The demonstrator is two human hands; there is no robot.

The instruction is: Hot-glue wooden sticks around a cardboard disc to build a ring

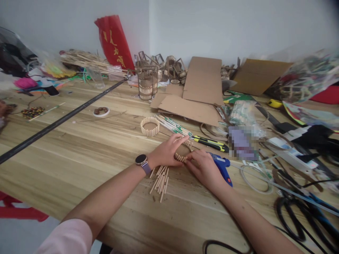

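On a wooden table point(111, 151), in from its near edge, a stick ring point(180, 158) sits between both hands: the left hand point(164, 152) curls around its left side, holding it, and the right hand point(206, 168) pinches its right rim. Loose sticks point(160, 181) lie nearer that edge; a glue gun point(224, 167) lies beside the right wrist.

The table point(116, 148) looks like smooth wood with a soft sheen, its grain plain from here. The sticks point(160, 181) are bare, matt wood, and the held ring point(180, 158) shows the same wood, ribbed along its wall. The cardboard point(202, 79) is dull and papery. The glue gun point(222, 168) is smooth blue plastic, the clear bag point(304, 79) thin, crinkled plastic with a shine. The sleeve point(70, 238) is matt cloth; the watch point(141, 159) has a glossy dark face
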